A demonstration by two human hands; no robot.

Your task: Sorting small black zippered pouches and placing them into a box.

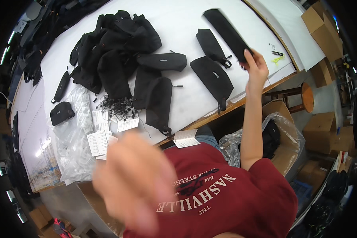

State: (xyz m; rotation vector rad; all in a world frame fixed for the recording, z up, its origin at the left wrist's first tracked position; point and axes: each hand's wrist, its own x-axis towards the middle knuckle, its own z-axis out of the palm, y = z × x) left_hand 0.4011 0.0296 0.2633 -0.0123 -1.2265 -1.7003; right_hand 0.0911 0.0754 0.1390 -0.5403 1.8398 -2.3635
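My right hand (257,70), stretched out over the right part of the table, grips one end of a long black zip pouch (226,33). Just left of it on the white tabletop lie two more pouches, a slim one (210,44) and a wider one (212,79). My left hand (135,178) hangs close to the camera at lower left; it is blurred, so its fingers cannot be read. Beyond it are several printed cards (96,143) and a tangle of thin black cords (117,107). Another folded card (186,138) lies by my lap.
A large heap of black pouches (115,35) covers the table's left middle. Clear plastic bags (73,139) lie at its left. Small snips (277,53) rest near the right edge. A wooden stool (306,97) and a plastic-lined carton (289,146) stand to my right.
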